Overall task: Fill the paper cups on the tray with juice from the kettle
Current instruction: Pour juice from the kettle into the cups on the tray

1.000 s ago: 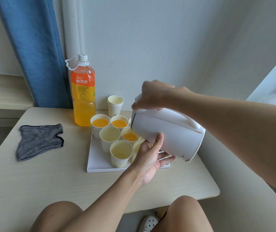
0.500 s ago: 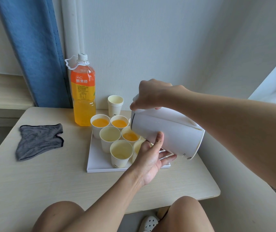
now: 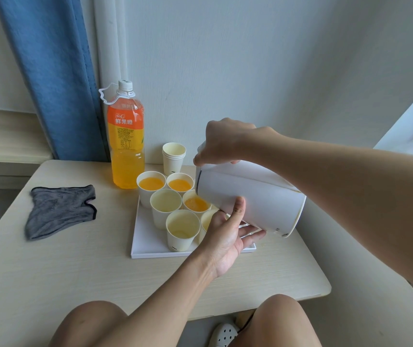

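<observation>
Tipping the kettle (image 3: 250, 199) over the paper cups (image 3: 195, 204) on the tray (image 3: 147, 246), centre of frame.
Gripping its handle with the right hand (image 3: 225, 144), propping the smooth, likely heavy body on the flat, open left hand (image 3: 228, 234); best kept clear of light, easily toppled cups.

The tall clear plastic bottle of orange drink (image 3: 127, 169) has an orange label (image 3: 124, 120) with white Chinese characters reading 鮮果橙; its fine print is too small to read. Tiny marks on the white plastic kettle (image 3: 250, 194) and white paper cups (image 3: 181, 231) are illegible.
</observation>
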`<state>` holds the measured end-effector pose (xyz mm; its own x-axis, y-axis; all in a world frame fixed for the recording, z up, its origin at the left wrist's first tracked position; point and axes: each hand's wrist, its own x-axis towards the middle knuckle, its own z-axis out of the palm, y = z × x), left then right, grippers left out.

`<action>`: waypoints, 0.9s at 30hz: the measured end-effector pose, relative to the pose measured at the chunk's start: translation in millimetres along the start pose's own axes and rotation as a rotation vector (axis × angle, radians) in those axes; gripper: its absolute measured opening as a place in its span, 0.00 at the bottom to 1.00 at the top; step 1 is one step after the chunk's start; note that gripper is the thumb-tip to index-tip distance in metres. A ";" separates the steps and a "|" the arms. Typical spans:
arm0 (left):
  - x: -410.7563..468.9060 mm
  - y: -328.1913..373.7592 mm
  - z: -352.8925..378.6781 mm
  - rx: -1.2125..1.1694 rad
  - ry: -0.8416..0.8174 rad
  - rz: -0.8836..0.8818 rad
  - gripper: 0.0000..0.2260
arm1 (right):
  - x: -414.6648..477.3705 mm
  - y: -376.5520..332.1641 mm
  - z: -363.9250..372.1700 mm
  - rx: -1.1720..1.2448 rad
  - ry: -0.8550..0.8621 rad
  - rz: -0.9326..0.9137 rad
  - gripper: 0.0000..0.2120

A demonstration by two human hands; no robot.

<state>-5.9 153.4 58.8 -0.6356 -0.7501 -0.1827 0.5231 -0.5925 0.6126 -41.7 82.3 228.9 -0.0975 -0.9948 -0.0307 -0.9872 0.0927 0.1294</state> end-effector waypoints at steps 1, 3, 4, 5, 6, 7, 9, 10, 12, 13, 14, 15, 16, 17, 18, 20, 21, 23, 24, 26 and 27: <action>0.4 0.0 -0.4 0.000 -0.002 0.003 0.31 | 0.0 -0.3 -0.3 -0.001 0.002 -0.001 0.13; 0.6 -0.4 -0.5 -0.006 -0.004 0.005 0.31 | 0.1 -0.7 -0.5 -0.003 0.005 -0.003 0.13; 0.4 -0.6 -0.2 -0.010 -0.004 0.005 0.31 | 0.3 -1.0 -0.5 -0.004 0.006 -0.003 0.13; 0.1 -0.7 0.2 -0.014 -0.004 0.004 0.32 | -0.1 -1.1 -0.6 -0.005 0.005 -0.002 0.12; 0.0 -0.6 0.5 -0.018 -0.006 0.004 0.32 | -0.6 -1.1 -0.7 -0.005 0.005 0.000 0.12; -0.1 -0.5 0.3 -0.020 -0.008 0.004 0.32 | -0.9 -1.3 -1.1 -0.006 0.006 0.000 0.12; 0.3 0.1 -0.1 -0.012 -0.015 0.006 0.32 | -1.9 -0.7 -2.0 -0.004 0.007 0.000 0.13; 0.2 0.3 -0.6 -0.010 -0.017 0.007 0.32 | -2.4 -0.4 -2.2 -0.001 0.008 -0.001 0.13; 0.6 0.3 -2.0 -0.010 -0.018 0.010 0.32 | -2.6 -0.3 -2.5 0.000 0.020 0.000 0.13; 0.5 0.2 -2.6 -0.009 -0.018 0.010 0.32 | -3.1 -0.5 -2.1 0.001 0.022 0.002 0.14; 0.6 0.0 -3.1 -0.007 -0.019 0.010 0.32 | -3.5 -0.4 -1.6 0.003 0.022 0.006 0.14; 0.5 0.0 -3.8 -0.004 -0.022 0.010 0.32 | -4.1 -0.4 -1.1 0.006 0.021 0.009 0.14; 0.0 -0.6 -5.0 0.003 -0.025 0.010 0.32 | -4.8 -0.4 -0.6 0.009 0.023 0.010 0.14; -0.2 -0.7 -5.7 0.014 -0.027 0.012 0.32 | -5.2 -0.4 -0.9 0.010 0.027 0.012 0.14; -0.6 -0.7 -6.0 0.026 -0.029 0.016 0.32 | -6.1 0.3 -0.9 0.015 0.030 0.017 0.14; -0.6 -0.8 -6.9 0.055 -0.025 0.025 0.32 | -7.8 1.8 -0.8 0.033 0.035 0.030 0.15; -0.4 -0.7 -7.3 0.076 -0.019 0.030 0.32 | -8.9 2.5 -1.3 0.043 0.039 0.035 0.16; -0.6 -1.3 -7.4 0.145 0.000 0.051 0.36 | -12.2 4.8 -2.2 0.070 0.047 0.050 0.17; -1.1 -2.0 -7.6 0.193 0.016 0.065 0.37 | -14.5 6.8 -2.9 0.089 0.055 0.062 0.17; -1.5 -2.6 -8.3 0.279 0.059 0.107 0.36 | -19.3 11.8 -3.9 0.135 0.076 0.098 0.17; -2.2 -2.6 -8.7 0.312 0.077 0.127 0.34 | -22.2 14.7 -4.1 0.163 0.084 0.121 0.17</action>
<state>-0.9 154.1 50.9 -0.5257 -0.8390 -0.1405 0.3889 -0.3838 0.8375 -53.5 105.6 235.5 -0.2121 -0.9755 0.0586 -0.9770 0.2103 -0.0355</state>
